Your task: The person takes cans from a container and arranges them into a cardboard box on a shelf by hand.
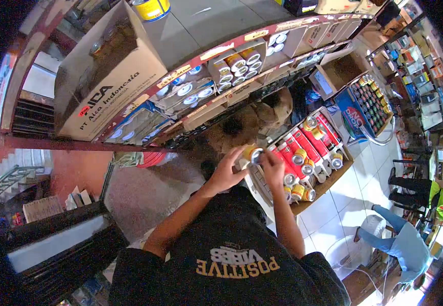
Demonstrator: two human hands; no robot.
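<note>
In front of my chest, my left hand (pixel 228 170) is closed around a small yellow can (pixel 253 154) with a silvery lid turned up toward me. The fingers of my right hand (pixel 273 170) bend against the can's right side. Just beyond the right hand stands a carton (pixel 328 182) holding red packs (pixel 295 144) and white plastic pieces. Several similar yellow cans lie on the packs, among them one can (pixel 299 156) near the middle and another can (pixel 310 122) toward the far end.
Shelving (pixel 216 56) with rows of cans runs across the front, and a large cardboard box (pixel 109 84) stands on its left end. A blue crate (pixel 367 107) full of small containers is beyond the carton. Two people, one in a light blue shirt (pixel 407 250), are at right.
</note>
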